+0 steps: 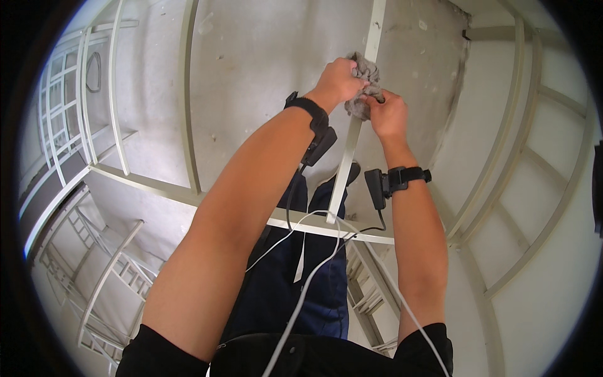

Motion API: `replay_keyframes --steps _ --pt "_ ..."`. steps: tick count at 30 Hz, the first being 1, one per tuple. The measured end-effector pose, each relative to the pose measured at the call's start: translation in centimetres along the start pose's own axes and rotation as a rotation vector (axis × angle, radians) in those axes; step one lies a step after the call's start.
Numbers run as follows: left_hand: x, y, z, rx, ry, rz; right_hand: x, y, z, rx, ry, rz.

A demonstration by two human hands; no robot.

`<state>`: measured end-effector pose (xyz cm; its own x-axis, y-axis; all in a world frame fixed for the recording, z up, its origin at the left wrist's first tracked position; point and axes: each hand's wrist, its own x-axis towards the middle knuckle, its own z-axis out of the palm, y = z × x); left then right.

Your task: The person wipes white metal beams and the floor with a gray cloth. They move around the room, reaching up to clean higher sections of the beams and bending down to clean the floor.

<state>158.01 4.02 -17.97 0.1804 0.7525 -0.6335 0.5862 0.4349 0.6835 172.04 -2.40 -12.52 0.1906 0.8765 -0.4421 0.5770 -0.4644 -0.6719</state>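
Note:
A crumpled grey cloth (pixel 363 70) is bunched over a white metal bar (pixel 346 162) of a frame. My left hand (pixel 340 80) grips the cloth from its left side, with the thumb and fingers pressed into the folds. On the other side my right hand (pixel 390 113) pinches the cloth's lower right part. Both hands are close together at the bar. Part of the bar is hidden under the cloth. The bar runs down to a white cross rail (pixel 311 224) in front of my legs.
Further slats (pixel 188 94) join the rail on the left. A white ladder-like frame (pixel 518 146) stands along the right wall. More metal frames (pixel 113 282) are at lower left. A white cable (pixel 301 306) and black wrist-device leads hang across my front. The concrete floor (pixel 264 56) bears stains.

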Motion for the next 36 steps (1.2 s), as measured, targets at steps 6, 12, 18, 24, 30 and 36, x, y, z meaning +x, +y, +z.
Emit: replay_keyframes --steps 6,12,18,24,30,36 --pt "3.8 4.7 -2.1 0.052 0.041 -0.018 5.5 -1.6 -1.4 -0.077 0.002 0.028" --pt "7.6 7.1 -3.6 0.014 0.097 -0.012 10.0 -3.3 -2.5 -0.001 -0.008 0.047" --pt "13.0 8.9 -5.5 -0.032 0.153 0.025 15.6 -5.2 -2.1 -0.048 0.074 0.041" --pt "16.5 12.9 -8.3 -0.102 -0.019 -0.109 20.1 -8.0 -3.2 -0.070 0.138 0.084" --pt "20.5 16.2 -9.6 -0.070 0.101 -0.120 24.9 -10.4 -4.6 -0.012 0.139 0.177" --pt "23.3 18.0 -11.2 -0.233 0.088 -0.090 30.3 -11.2 -5.1 -0.056 0.143 0.137"
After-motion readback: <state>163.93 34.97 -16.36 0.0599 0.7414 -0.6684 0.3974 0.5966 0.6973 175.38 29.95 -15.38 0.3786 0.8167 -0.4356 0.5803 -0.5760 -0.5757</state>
